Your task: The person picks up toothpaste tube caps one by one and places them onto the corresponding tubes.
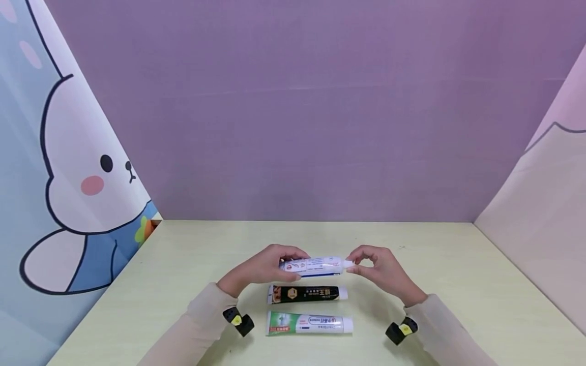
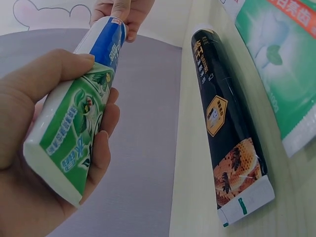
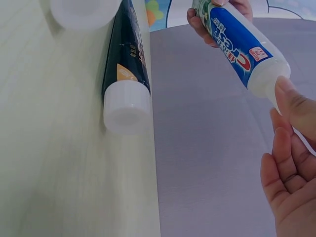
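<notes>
My left hand [image 1: 267, 265] grips a blue, white and green toothpaste tube [image 1: 318, 266] round its flat end, holding it level above the table. At the tube's other end, my right hand [image 1: 382, 268] pinches the small white tip [image 1: 349, 264] between thumb and forefinger. In the right wrist view the right hand's other fingers [image 3: 284, 173] curl loosely below. Nearer to me lies a black toothpaste tube [image 1: 306, 294] with a white cap and a honeycomb picture. Closest is a green and white toothpaste tube [image 1: 311, 324], its white cap also pointing right.
Both lying tubes rest side by side on the pale wooden table [image 1: 206, 239]. A purple backdrop [image 1: 311, 127] rises at the table's far edge. Cartoon-printed cloth [image 1: 91, 152] hangs at the left, with a pale pink cloth [image 1: 545, 203] at the right.
</notes>
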A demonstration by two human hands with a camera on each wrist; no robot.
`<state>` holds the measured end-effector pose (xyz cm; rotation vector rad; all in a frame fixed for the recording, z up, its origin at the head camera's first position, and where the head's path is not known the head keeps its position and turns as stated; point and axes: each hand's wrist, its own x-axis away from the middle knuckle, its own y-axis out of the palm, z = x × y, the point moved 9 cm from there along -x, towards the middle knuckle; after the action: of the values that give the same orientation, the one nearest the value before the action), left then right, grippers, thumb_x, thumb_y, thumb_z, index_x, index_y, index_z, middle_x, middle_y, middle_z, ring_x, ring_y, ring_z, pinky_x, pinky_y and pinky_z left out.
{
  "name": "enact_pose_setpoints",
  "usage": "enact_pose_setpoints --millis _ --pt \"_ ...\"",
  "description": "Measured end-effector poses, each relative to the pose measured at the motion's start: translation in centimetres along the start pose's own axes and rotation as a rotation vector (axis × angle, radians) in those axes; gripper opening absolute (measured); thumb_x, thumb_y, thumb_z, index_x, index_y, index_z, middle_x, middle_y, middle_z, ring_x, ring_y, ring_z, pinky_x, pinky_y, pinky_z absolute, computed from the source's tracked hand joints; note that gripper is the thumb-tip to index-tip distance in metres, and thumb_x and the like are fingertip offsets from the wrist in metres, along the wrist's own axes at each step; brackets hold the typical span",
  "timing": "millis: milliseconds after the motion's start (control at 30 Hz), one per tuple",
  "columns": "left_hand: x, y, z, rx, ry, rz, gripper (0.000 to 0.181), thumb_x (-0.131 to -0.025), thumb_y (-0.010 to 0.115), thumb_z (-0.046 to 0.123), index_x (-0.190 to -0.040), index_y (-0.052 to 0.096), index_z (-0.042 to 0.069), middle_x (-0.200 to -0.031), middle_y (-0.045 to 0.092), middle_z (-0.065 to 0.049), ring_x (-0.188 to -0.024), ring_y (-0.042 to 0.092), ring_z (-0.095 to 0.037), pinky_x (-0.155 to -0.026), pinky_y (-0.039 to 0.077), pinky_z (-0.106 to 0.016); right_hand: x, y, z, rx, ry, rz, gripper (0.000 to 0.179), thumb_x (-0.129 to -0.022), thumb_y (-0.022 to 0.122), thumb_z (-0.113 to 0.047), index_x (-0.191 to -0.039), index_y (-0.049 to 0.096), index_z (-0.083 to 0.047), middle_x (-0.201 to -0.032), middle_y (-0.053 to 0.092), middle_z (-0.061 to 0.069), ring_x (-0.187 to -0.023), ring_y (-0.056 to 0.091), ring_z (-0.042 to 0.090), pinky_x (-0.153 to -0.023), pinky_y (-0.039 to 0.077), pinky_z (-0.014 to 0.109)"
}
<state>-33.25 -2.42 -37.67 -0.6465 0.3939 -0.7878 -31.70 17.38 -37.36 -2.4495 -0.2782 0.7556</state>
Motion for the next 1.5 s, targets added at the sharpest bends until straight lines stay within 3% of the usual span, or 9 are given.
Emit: enact_pose_setpoints --millis 333,700,867,1167,1500 --pt "-0.6 -0.1 -0.7 0.007 0.004 -0.004 0.039 -0.085 0.069 0.013 -0.123 0.061 0.009 -0.111 0.063 -0.003 -0.089 0.055 -0.010 -0.078 0.047 -0.024 -0.4 0.5 1.7 -0.088 0.097 -0.030 0.013 -0.080 0.074 -0.012 -0.090 0.067 -0.011 -0.085 0.065 -0.003 -0.078 0.058 0.010 -0.078 0.048 0.032" --pt "-1.2 -0.5 -1.6 -0.005 -0.017 0.013 0.039 -0.087 0.068 0.014 -0.125 0.059 0.011 -0.114 0.062 -0.003 -0.092 0.055 -0.013 -0.080 0.046 -0.024 -0.8 0.5 2.2 -0.130 0.103 -0.024 0.018 -0.084 0.070 -0.009 -0.099 0.064 -0.002 -0.081 0.063 0.002 -0.073 0.056 0.009 -0.067 0.048 0.025" --pt "-1.5 -0.9 -2.3 -0.011 -0.040 0.036 0.039 -0.087 0.068 0.013 -0.124 0.059 0.011 -0.114 0.062 -0.002 -0.090 0.054 -0.012 -0.080 0.046 -0.024 -0.9 0.4 2.1 -0.153 0.090 -0.015 0.023 -0.085 0.068 -0.007 -0.106 0.061 0.001 -0.085 0.063 0.007 -0.074 0.057 0.009 -0.066 0.048 0.025" --pt "-2.9 -1.5 -4.4 -0.040 -0.080 0.045 0.038 -0.087 0.067 0.013 -0.125 0.059 0.011 -0.116 0.062 0.000 -0.094 0.055 -0.012 -0.084 0.045 -0.029 -1.1 -0.2 2.3 -0.127 0.115 -0.008 0.020 -0.087 0.067 -0.011 -0.103 0.062 0.000 -0.087 0.064 0.005 -0.076 0.057 0.009 -0.068 0.048 0.025" --pt "-4.4 -1.3 -6.0 -0.062 -0.130 0.036 0.037 -0.087 0.066 0.008 -0.124 0.059 0.009 -0.114 0.062 -0.003 -0.094 0.053 -0.013 -0.087 0.043 -0.033 -1.4 -0.4 2.5 -0.134 0.108 -0.020 0.016 -0.089 0.065 -0.010 -0.101 0.063 0.000 -0.089 0.065 0.005 -0.077 0.057 0.009 -0.070 0.049 0.026"
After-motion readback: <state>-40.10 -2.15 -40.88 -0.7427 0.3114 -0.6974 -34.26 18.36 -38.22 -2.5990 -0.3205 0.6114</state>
